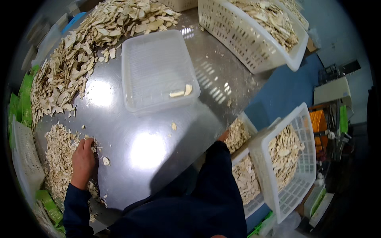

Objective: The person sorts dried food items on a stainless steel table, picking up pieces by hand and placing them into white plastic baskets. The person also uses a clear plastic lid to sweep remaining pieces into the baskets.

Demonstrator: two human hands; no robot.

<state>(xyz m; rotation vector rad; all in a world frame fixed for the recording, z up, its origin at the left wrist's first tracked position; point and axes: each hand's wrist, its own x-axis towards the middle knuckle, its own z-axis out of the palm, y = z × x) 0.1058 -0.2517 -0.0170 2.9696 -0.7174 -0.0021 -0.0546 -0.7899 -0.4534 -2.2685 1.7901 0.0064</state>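
Note:
On the left side of the steel table [125, 125], my left hand [83, 162] rests at the edge of a pile of small dried pieces [58, 157]; its fingers are bent down, and whether they hold a piece cannot be told. My right hand [223, 136] reaches past the table's right edge to a tub of small dried pieces [237, 136]; the sleeve hides most of it. A shallow translucent plastic tray [154, 65] lies in the middle with two pale pieces [181, 91] near its lower right corner. A large heap of dried slices [71, 68] curves along the far left.
A white perforated basket of slices [238, 35] stands at the back right. Beyond the right edge, a tilted white basket [265, 166] and another container hold more slices [245, 178]. White and green baskets [26, 151] line the left edge. Blue floor [276, 86] shows at right.

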